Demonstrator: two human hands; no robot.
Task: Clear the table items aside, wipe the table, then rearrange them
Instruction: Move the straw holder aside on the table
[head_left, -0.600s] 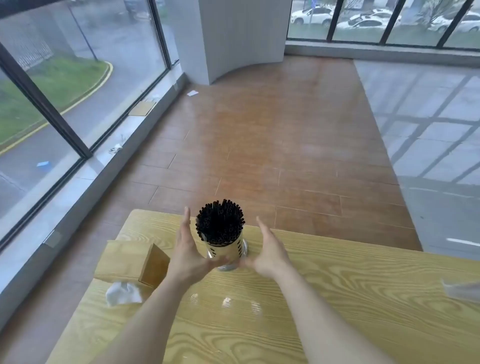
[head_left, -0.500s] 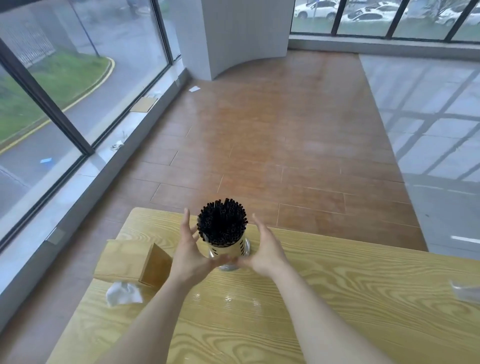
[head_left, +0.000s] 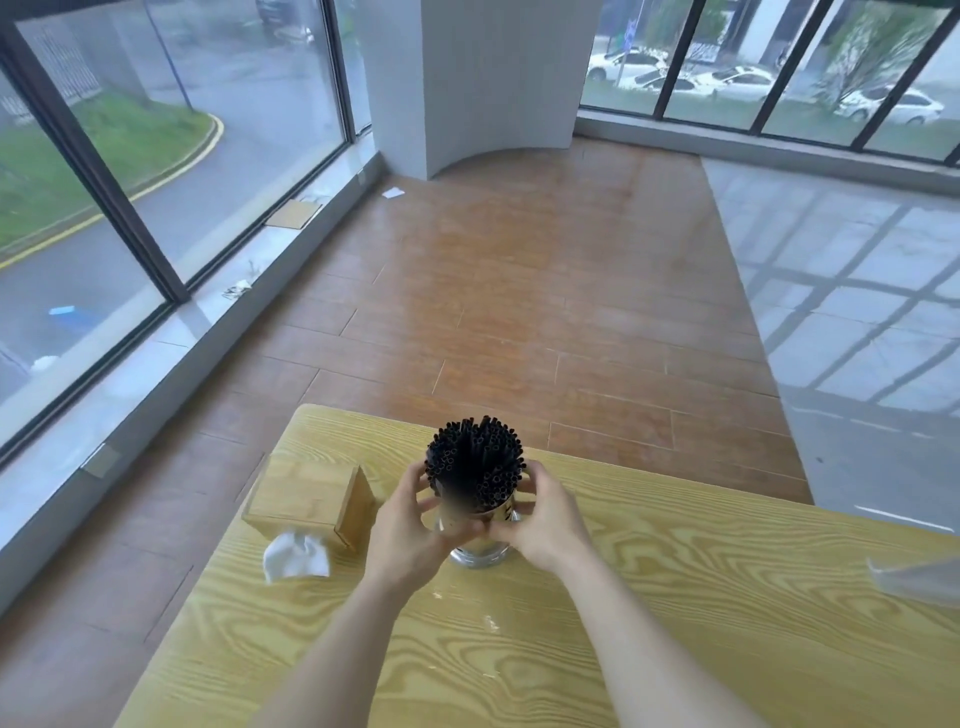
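- Both forearms reach forward from the near edge over the table (head_left: 675, 613), converging on the holder (head_left: 475, 540).
- Left hand (head_left: 402, 525) cups the holder's left side, fingers curled round toward the straws (head_left: 475, 462); thumb low on the metal wall.
- Right hand (head_left: 545, 519) mirrors it on the right side, fingers wrapped round the wall, thumb meeting the left thumb at the front.
- Grip: both hands clamped on the holder, one each side. Base rests on the table or just above it; cannot tell which.
- Holder is upright, near the far edge of the table, packed with black straws that stand above the rim.
- Tissue box (head_left: 311, 501), wooden, sits just left of the left hand, near the far left corner; a white tissue (head_left: 296, 556) sticks out of its near face onto the table.
- Small pale flecks (head_left: 488, 621) lie on the wood between the forearms.
- Clear plastic item (head_left: 914, 577) lies at the right frame edge, well apart from the hands.
- Table surface right of the holder is bare wood up to that item.
- Beyond the far edge: tiled floor (head_left: 519, 312), windows left and ahead.
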